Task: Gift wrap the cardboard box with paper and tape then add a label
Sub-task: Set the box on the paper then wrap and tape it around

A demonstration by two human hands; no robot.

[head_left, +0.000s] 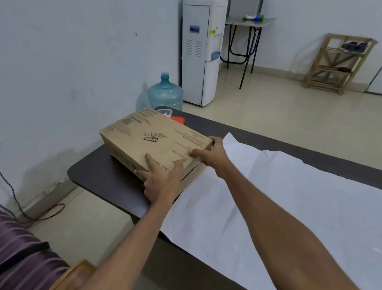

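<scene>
Left grip [159, 179] and right grip [214, 154] clasp the box [149, 139] at its right end; paper [284, 199] lies right, red object [178, 120] behind.

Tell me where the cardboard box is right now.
In the head view, the cardboard box is left of centre at the left end of the dark table, beside the white paper sheet, held by the left grip and right grip.

Red container [178, 120] stands just behind cardboard box [153, 139].
</scene>
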